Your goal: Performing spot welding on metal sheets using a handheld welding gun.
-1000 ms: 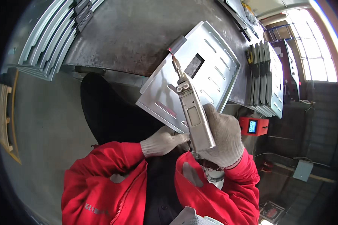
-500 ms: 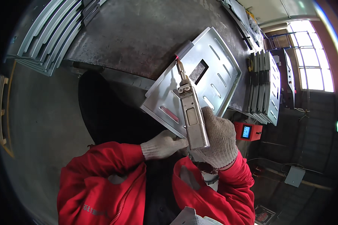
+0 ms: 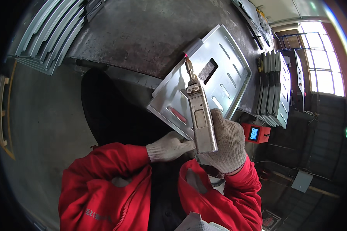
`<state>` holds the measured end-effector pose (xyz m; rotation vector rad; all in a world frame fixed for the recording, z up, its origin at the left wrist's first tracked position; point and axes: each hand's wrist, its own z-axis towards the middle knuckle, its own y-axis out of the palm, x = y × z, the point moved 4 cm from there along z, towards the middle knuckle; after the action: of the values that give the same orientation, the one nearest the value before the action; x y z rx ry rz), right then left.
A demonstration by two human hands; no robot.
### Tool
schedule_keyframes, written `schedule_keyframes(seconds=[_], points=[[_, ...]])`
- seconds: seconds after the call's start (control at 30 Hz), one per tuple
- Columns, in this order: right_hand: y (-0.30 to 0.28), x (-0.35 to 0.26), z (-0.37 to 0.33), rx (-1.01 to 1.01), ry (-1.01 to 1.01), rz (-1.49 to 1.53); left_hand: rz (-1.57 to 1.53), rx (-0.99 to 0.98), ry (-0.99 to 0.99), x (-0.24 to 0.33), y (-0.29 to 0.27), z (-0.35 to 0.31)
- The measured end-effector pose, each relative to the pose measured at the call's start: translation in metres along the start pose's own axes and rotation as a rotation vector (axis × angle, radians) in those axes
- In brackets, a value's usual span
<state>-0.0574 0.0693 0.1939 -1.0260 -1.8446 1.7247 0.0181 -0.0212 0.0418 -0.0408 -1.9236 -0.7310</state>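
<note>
"Dark metal table (image 3: 142, 34), with a slotted panel (image 3: 212, 90) overhanging its near edge. Where's the tool (image 3: 203, 131)?"

"Front half over the panel, body just left of the right hand (image 3: 229, 144), which clasps it."

"Pointing where?"

"Away from the person, long axis tilted slightly left, nozzle (image 3: 189, 68) at the panel's left edge by a red glint (image 3: 186, 56)."

"Left hand (image 3: 169, 147)?"

"By the panel's near corner; from here I can't tell whether it's gripping."

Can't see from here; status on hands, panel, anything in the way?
Right hand holding metal tool, red glow at tip. Left hand by near corner of panel, contact unclear. Tool hides part of panel.
</note>
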Motion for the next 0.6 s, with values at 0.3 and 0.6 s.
schedule_keyframes(seconds=[0.3, 0.6], points=[[0.004, 0.000, -0.002, 0.024, -0.013, -0.005, -0.035, -0.008, -0.014, 0.001, 0.000, 0.000], [0.001, -0.003, 0.001, 0.004, 0.021, -0.030, -0.042, -0.045, 0.019, -0.020, 0.000, 0.006]])
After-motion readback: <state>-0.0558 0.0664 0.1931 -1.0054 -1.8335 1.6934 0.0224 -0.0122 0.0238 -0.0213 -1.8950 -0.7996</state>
